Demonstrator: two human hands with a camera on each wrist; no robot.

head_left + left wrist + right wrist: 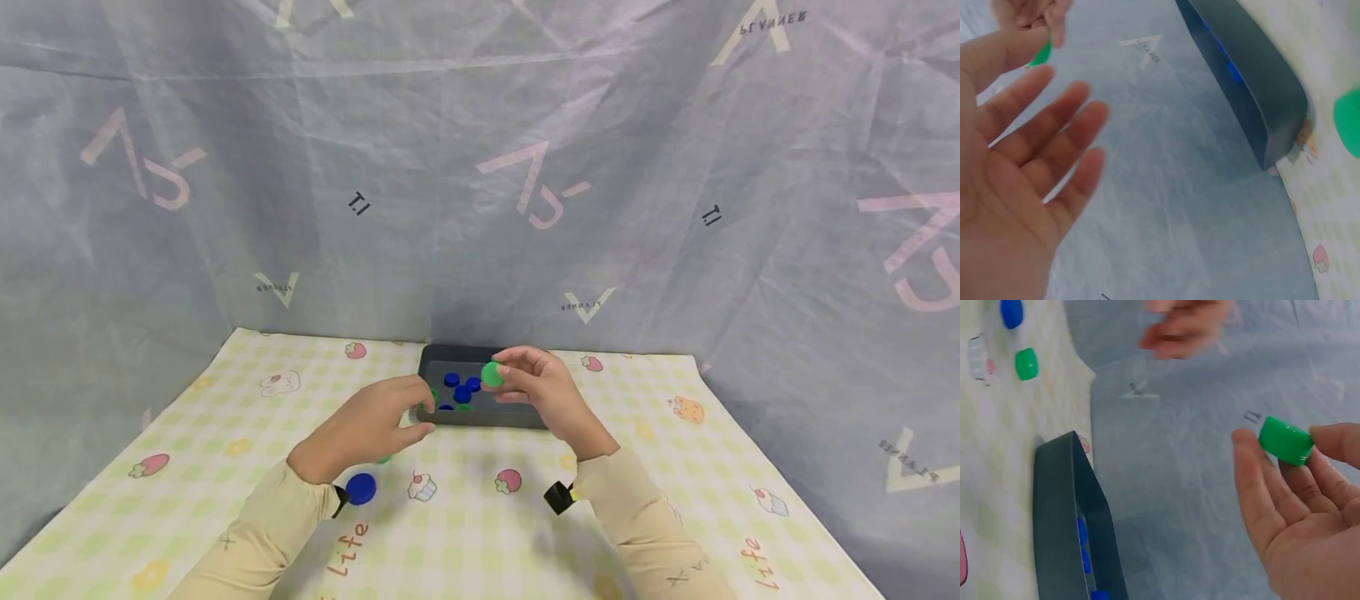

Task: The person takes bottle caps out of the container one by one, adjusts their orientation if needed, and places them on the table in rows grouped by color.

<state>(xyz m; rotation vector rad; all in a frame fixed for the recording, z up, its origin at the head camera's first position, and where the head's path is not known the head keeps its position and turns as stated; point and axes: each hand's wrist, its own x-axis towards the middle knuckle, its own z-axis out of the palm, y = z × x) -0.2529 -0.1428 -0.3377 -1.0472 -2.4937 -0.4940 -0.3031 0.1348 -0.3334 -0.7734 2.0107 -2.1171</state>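
My right hand [551, 398] pinches a round green bottle cap [492, 374] above the tray. In the right wrist view that green cap [1286, 441] sits between thumb and fingertips, showing its smooth side. My left hand [375, 421] hovers at the tray's left edge, and the left wrist view has its fingers [1054, 147] loosely bent with nothing between them. Several blue caps [462, 393] lie inside the dark grey tray [487, 420]. A green cap [464, 408] shows near its front wall, while another green piece by the left fingertips is partly hidden.
On the checked tablecloth [480, 533], a blue cap [361, 489] lies beside the left wrist strap. Another green cap [1026, 364] rests near it, mostly covered by the left hand in the head view. A grey curtain [420, 250] hangs behind the table.
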